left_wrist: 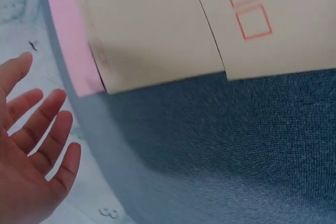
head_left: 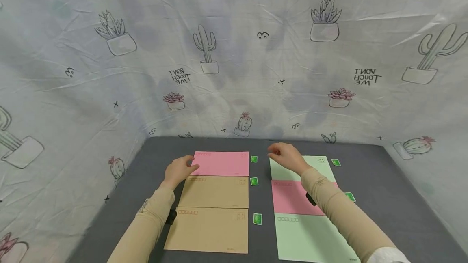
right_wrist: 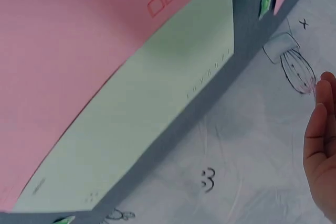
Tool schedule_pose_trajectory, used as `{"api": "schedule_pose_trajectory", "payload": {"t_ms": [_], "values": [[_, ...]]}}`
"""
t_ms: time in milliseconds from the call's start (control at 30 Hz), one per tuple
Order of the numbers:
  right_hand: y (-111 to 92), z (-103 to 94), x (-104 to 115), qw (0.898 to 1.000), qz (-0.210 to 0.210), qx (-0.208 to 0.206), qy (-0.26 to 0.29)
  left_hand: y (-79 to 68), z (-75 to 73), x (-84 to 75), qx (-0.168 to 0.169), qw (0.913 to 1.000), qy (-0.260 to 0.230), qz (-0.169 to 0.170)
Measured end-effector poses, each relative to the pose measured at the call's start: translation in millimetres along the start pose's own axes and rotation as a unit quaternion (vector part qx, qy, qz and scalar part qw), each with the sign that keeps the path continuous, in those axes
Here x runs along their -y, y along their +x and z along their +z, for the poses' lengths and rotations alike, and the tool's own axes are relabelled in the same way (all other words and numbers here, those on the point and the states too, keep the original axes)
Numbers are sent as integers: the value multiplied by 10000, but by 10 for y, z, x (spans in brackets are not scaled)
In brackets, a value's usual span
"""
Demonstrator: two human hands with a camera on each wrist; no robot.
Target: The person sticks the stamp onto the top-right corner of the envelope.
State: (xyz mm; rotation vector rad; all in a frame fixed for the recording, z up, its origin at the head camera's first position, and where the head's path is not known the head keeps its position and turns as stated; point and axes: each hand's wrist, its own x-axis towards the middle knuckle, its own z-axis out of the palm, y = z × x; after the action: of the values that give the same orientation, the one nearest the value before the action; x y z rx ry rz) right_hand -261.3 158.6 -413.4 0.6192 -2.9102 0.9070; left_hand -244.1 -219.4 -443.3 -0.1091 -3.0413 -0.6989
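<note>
My left hand (head_left: 179, 170) hovers at the left end of a pink envelope (head_left: 223, 164), fingers spread and holding nothing. Below that envelope lie two tan envelopes (head_left: 217, 192), one under the other. My right hand (head_left: 288, 157) is above the upper left part of a light green envelope (head_left: 323, 169), its fingers loosely bent and empty. Under it come another pink envelope (head_left: 287, 198) and a larger green envelope (head_left: 307, 234), partly covered by my right forearm. Small green stamps (head_left: 257, 219) lie to the right of the left column; two more stamps (head_left: 336, 162) show beside the right column.
A dark grey cloth (head_left: 120, 218) covers the table. Behind it and at both sides hangs a pale curtain (head_left: 241, 92) printed with cacti. A dark strip of table (head_left: 264, 198) runs between the two envelope columns.
</note>
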Motion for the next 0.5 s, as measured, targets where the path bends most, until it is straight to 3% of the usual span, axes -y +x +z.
{"api": "schedule_pose_trajectory", "payload": {"t_ms": [233, 500], "values": [[253, 246, -16, 9978, 518, 71, 397, 48, 31, 55, 236, 9977, -574, -273], [376, 597, -48, 9914, 1117, -212, 646, 113, 150, 176, 406, 9962, -561, -537]]}}
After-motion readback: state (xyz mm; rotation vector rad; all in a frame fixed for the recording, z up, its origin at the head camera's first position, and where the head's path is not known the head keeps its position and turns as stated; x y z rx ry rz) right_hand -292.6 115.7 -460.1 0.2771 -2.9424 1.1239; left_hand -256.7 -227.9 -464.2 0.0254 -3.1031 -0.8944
